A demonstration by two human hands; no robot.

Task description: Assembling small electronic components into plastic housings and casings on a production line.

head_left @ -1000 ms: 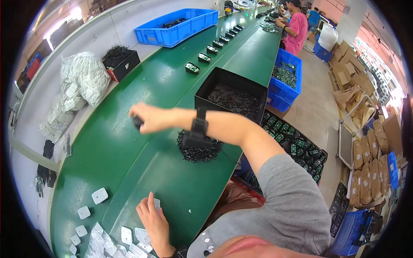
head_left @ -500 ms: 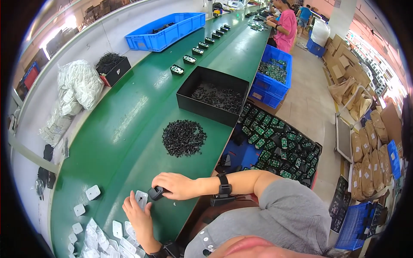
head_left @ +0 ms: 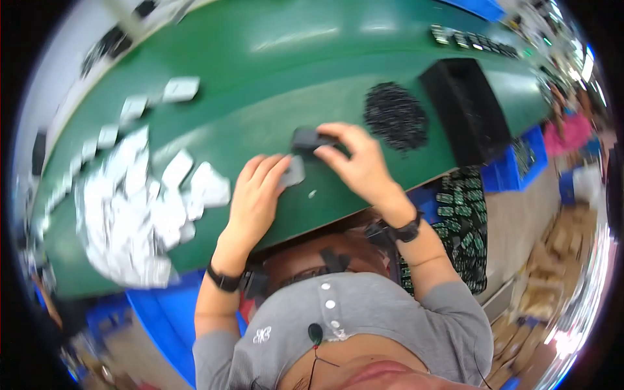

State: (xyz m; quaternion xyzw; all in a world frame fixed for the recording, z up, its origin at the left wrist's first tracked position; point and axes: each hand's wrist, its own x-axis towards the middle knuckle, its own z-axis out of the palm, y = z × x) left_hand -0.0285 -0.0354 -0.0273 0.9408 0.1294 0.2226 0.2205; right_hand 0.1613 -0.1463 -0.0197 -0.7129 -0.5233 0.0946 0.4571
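My right hand (head_left: 359,159) pinches a small black plastic housing (head_left: 305,140) between thumb and fingers, just above the green table. Close to it on the left, my left hand (head_left: 255,192) has its fingers closed on a pale plastic cover (head_left: 294,172); its thumb is hardly visible. Cover and housing are very near each other, and I cannot tell whether they touch. A tiny white scrap (head_left: 312,194) lies on the table below the hands. To the right of my right hand is a loose pile of small black parts (head_left: 395,117).
Many pale covers and clear bags (head_left: 130,214) are heaped at left. White-topped pieces (head_left: 181,89) form a curved row behind them. A black box (head_left: 467,104) stands at right, and circuit-board units (head_left: 458,214) fill a tray beside the table. Blue bins (head_left: 169,318) sit below the edge.
The view has swung toward the left part of the table, so everything appears shifted. The black housing stays in my right hand and the pale cover at my left.
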